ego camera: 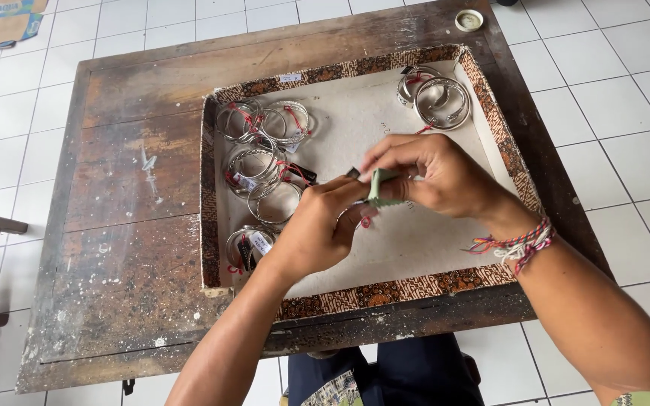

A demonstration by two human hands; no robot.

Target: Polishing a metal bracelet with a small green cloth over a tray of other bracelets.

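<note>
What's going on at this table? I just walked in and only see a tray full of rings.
A person works over a shallow tray with a patterned rim, set on a worn wooden table. The right hand pinches a small green cloth against something small that the left hand holds; that item is mostly hidden. Silver bangles with red strings and tags lie in groups on the tray's left side, and two more bangles sit at its top right.
</note>
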